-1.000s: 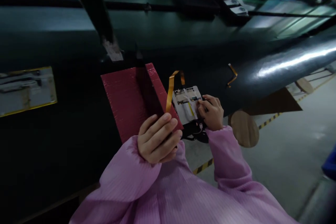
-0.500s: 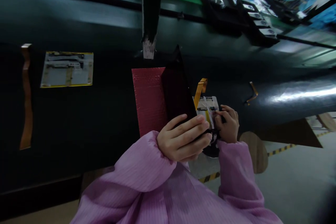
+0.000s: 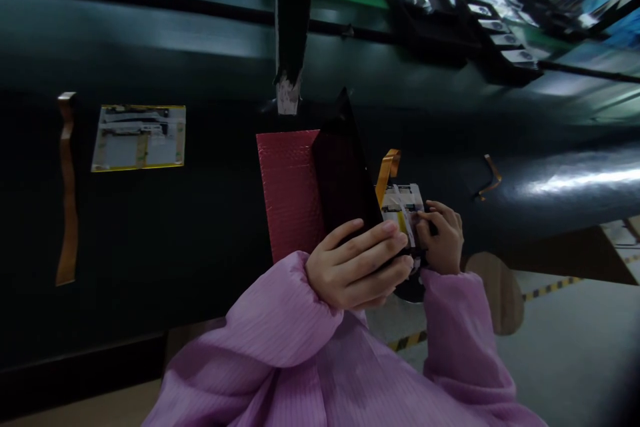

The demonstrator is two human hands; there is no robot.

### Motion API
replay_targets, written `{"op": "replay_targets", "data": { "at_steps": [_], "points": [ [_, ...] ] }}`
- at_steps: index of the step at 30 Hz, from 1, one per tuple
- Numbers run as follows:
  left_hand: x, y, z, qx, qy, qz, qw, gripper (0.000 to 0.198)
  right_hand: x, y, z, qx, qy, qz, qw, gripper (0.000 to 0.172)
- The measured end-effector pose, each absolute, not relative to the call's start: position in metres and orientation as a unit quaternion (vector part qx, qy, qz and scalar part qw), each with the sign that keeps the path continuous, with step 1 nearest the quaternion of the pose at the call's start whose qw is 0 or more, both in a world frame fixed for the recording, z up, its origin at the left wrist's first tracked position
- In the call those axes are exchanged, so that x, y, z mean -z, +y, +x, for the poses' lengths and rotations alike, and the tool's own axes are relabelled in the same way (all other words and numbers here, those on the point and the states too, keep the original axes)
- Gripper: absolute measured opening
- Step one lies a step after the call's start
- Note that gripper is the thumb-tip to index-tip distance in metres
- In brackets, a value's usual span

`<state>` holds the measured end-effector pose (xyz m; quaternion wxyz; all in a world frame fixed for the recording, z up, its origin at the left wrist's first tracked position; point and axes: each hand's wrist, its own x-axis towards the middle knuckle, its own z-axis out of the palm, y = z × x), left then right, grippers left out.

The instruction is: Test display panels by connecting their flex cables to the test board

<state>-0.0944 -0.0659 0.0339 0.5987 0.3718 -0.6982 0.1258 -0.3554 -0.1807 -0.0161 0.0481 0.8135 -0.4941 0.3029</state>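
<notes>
Head view — left hand (image 3: 357, 268) gripping dark panel (image 3: 343, 177), right hand (image 3: 445, 237) touching taped circuit module (image 3: 411, 199) — can't tell if pinching!

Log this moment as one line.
left hand: at black panel, grip unclear | right hand: at edge of taped component | bent amber ribbon: beside black panel | red sheet: partly behind black panel
</notes>
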Motion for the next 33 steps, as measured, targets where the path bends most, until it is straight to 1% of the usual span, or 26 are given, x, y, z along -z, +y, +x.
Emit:
{"op": "replay_targets", "data": {
  "at_steps": [9, 17, 23, 27, 33],
  "points": [
    [-0.032, -0.068, -0.094, -0.143, -0.697, 0.371, 0.596, 0.032, 0.016, -0.181, -0.355, -0.299, -0.487, 0.819, 0.056, 0.017],
    [-0.033, -0.070, -0.098, -0.151, -0.675, 0.373, 0.618, 0.027, 0.014, -0.179, -0.352, -0.296, -0.510, 0.807, 0.044, 0.019],
    [-0.032, -0.070, -0.098, -0.147, -0.677, 0.374, 0.616, 0.026, 0.012, -0.178, -0.350, -0.292, -0.517, 0.803, 0.039, 0.016],
    [-0.024, -0.070, -0.102, -0.176, -0.647, 0.382, 0.636, 0.025, 0.013, -0.178, -0.350, -0.288, -0.523, 0.801, 0.042, 0.016],
    [-0.022, -0.067, -0.100, -0.186, -0.614, 0.400, 0.654, 0.024, 0.013, -0.178, -0.352, -0.280, -0.505, 0.814, 0.063, 0.017]
  ]
}}
